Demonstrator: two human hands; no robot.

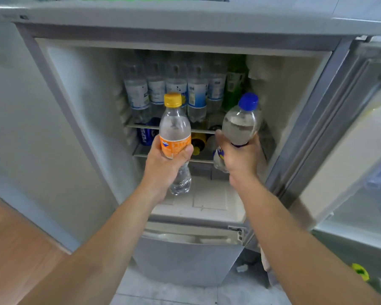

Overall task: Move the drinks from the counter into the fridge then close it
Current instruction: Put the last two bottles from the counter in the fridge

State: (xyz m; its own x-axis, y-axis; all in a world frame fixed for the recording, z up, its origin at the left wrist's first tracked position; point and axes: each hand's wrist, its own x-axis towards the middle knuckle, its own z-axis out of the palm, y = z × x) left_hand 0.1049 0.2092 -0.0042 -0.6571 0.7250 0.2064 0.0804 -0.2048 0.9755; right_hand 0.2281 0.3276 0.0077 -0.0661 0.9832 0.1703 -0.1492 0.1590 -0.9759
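My left hand (163,164) grips a clear bottle with an orange cap and orange label (174,128), upright in front of the open fridge (79,95). My right hand (240,159) grips a clear bottle with a blue cap (240,124), tilted slightly right, beside the first one. Both bottles hover just outside the fridge opening, level with the upper wire shelf (141,126). That shelf carries a row of several water bottles (176,89) and a green bottle (233,84). The shelf below holds a blue Pepsi can (144,135) and a yellow-capped item (198,142).
The fridge door (350,139) stands open at the right. A lower drawer front (189,258) sits shut beneath the compartment. The white compartment floor (207,199) lies under my hands. A wooden surface (20,249) is at the lower left. Tiled floor (174,291) shows below.
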